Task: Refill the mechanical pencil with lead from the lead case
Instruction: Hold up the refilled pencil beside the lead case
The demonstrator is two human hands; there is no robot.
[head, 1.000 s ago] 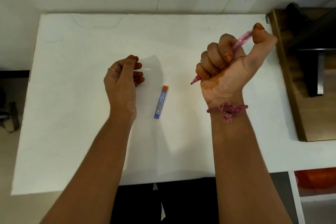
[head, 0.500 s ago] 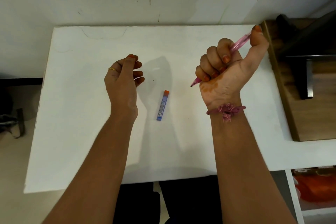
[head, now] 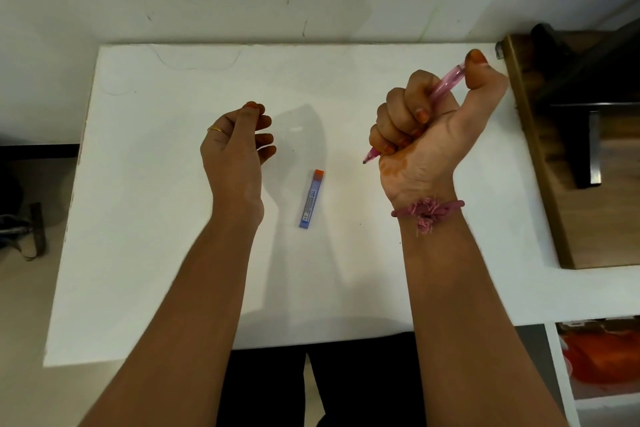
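Both hands hang above the white tabletop (head: 145, 253), well apart. At about three o'clock the right hand (head: 426, 135) is fisted round the pink mechanical pencil (head: 446, 81), its thumb set on the push-button end at the top and the tip (head: 367, 159) poking out below the little finger, pointing toward seven o'clock. At about nine o'clock the left hand (head: 235, 142) has its fingers curled in toward the thumb; whether it pinches a lead or the pencil's cap I cannot tell, as anything there is too small to make out.

Between the hands, slightly toward six o'clock, the blue lead case (head: 311, 199) lies flat on the tabletop, orange cap (head: 318, 173) on at its twelve o'clock end, touched by neither hand.

Judging from this, the refill is either barely begun or nearly over: the thumb on the button suggests clicking to test the feed, yet no lead shows at the tip.
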